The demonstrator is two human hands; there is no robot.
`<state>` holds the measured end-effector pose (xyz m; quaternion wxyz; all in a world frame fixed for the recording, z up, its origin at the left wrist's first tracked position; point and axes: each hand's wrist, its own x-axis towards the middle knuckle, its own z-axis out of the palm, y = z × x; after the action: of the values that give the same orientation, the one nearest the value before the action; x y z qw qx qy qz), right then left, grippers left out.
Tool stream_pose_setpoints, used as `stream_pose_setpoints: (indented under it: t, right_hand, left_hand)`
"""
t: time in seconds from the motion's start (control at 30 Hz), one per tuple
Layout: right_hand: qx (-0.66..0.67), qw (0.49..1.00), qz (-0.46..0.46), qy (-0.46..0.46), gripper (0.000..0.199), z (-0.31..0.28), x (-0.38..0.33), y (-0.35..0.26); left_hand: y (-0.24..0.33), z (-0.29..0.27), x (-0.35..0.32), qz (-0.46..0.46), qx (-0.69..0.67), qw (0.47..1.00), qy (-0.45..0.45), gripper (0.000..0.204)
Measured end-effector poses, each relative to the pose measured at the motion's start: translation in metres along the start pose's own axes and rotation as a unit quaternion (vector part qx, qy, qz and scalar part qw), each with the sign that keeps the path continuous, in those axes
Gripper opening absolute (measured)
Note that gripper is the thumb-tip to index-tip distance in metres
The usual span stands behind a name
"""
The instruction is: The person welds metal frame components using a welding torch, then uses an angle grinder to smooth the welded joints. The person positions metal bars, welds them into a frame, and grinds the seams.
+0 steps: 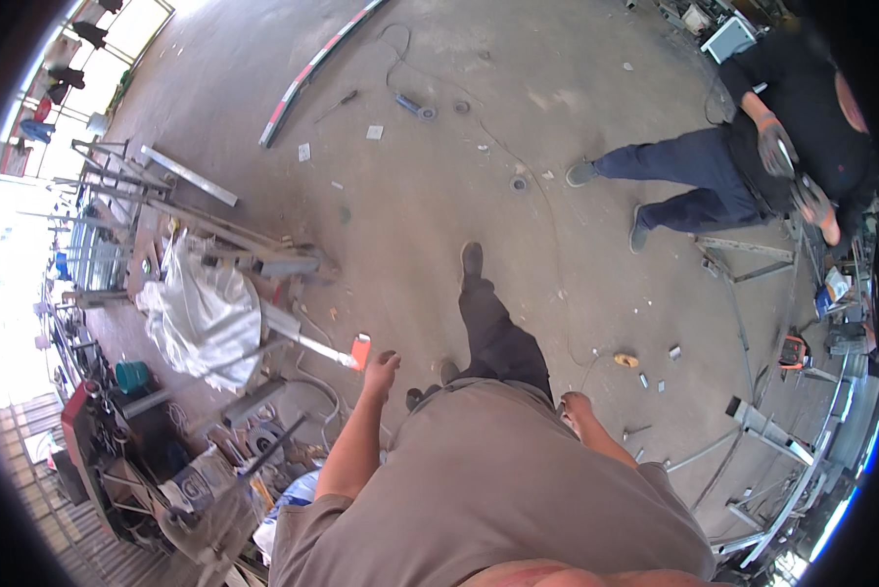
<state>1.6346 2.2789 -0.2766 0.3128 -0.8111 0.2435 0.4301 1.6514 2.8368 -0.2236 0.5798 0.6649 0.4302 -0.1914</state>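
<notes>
My left hand (383, 372) hangs at my side with its fingers loosely bent and nothing visible in it. Just beside it is an orange piece (360, 352) on the end of a white bar (312, 342); the hand looks apart from it. The bar sticks out from a stand draped with a silvery sheet (205, 313). Low at my other side, my right hand (576, 405) is curled closed. A small dark bit shows at its fingers, too small to name. One of my legs (498, 328) is stretched forward on the concrete floor.
A person in dark clothes and gloves (743, 147) stands at the right beside a metal frame (753, 252). An angle grinder (415, 106) and its cable lie on the floor ahead. A red-and-white striped bar (312, 68) lies farther off. Metal profiles (772, 430) crowd the right.
</notes>
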Motion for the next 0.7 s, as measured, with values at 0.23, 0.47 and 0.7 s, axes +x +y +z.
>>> stream_pose_setpoints:
  t: [0.23,0.47,0.7]
  right_hand:
    - [-0.205,0.966,-0.144,0.057,0.019,-0.051,0.2,-0.273]
    - [0.337,0.94,-0.054,0.023,0.04,-0.134,0.26,-0.594]
    - [0.428,0.903,0.04,-0.005,0.055,-0.107,0.399,-0.81]
  left_hand:
    - [0.152,-0.017,0.154,-0.042,0.087,0.995,-0.035,0.053]
    - [0.381,-0.027,0.284,0.021,0.228,0.973,-0.025,0.067]
    - [0.518,-0.01,0.493,0.11,0.522,0.832,-0.151,0.076]
